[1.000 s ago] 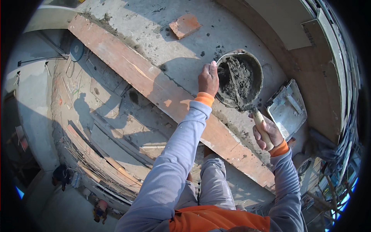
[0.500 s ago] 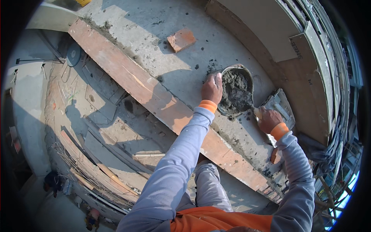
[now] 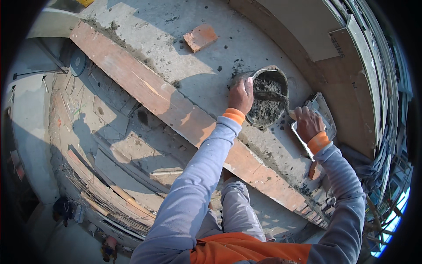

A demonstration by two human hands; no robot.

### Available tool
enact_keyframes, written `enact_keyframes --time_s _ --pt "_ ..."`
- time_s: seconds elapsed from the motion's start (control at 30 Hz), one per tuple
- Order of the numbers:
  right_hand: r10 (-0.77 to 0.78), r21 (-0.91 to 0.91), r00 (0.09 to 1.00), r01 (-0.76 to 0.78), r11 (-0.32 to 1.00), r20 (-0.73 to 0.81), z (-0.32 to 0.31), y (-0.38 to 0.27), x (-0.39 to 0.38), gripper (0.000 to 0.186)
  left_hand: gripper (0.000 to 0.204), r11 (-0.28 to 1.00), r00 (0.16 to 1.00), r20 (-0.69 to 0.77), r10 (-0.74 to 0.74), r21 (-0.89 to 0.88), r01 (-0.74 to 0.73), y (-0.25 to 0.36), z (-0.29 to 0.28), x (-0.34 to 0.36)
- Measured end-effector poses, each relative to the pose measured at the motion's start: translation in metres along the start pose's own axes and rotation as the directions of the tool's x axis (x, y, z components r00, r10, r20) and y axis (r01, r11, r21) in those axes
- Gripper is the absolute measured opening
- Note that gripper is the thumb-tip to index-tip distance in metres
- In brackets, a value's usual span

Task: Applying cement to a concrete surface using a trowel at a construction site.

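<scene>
Bucket [image 3: 287, 89] of mortar [image 3: 266, 108] sits near floor's [image 3: 248, 37] plank-side edge — L hand's [image 3: 240, 95] fingers grip its rim, R hand's [image 3: 309, 124] fingers wrap trowel handle [image 3: 292, 115] — so best brace rim firmly & work mortar w/ slow, deep strokes.

Trowel handle [image 3: 292, 115] mostly hidden under the right-hand grip [image 3: 309, 123], bucket rim [image 3: 273, 68] partly covered by the left-hand grip [image 3: 241, 94], yellow object [image 3: 85, 2] cut off by the top edge, distant person [image 3: 64, 210] too small to tell
</scene>
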State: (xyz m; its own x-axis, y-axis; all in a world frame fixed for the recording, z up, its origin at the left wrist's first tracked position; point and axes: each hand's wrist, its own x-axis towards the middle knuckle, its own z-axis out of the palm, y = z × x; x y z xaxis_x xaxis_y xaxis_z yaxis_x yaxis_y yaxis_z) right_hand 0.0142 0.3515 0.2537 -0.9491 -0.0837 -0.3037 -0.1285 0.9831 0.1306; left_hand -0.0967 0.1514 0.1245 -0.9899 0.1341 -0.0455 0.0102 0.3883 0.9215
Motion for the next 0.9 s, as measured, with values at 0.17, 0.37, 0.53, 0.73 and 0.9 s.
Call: enact_keyframes --time_s 0.17,0.37,0.53,0.73,0.9 --pt "0.361 0.009 0.908 -0.371 0.928 0.210 0.044 0.033 -0.004 0.011 0.034 0.994 0.994 -0.008 0.105 -0.015 -0.105 0.005 0.015 -0.006" --pt "0.268 0.355 0.878 -0.416 0.837 0.398 0.128 -0.008 -0.016 0.034 0.033 0.988 0.999 0.007 0.046 -0.149 -0.044 0.002 0.015 0.002" --pt "0.040 0.571 0.610 -0.761 0.307 0.792 0.091 -0.050 0.001 0.023 0.042 0.976 0.999 -0.049 0.013 -0.214 -0.023 -0.008 0.004 0.011" --pt "-0.273 0.612 0.656 -0.755 -0.236 0.704 0.082 -0.069 -0.004 0.011 0.042 0.975 0.998 -0.018 -0.060 -0.217 0.054 -0.021 -0.002 0.010" --pt "-0.542 -0.223 0.764 -0.494 -0.841 0.351 0.084 -0.071 -0.008 0.015 0.043 0.985 0.997 0.055 0.057 -0.163 -0.048 -0.003 0.006 0.012"
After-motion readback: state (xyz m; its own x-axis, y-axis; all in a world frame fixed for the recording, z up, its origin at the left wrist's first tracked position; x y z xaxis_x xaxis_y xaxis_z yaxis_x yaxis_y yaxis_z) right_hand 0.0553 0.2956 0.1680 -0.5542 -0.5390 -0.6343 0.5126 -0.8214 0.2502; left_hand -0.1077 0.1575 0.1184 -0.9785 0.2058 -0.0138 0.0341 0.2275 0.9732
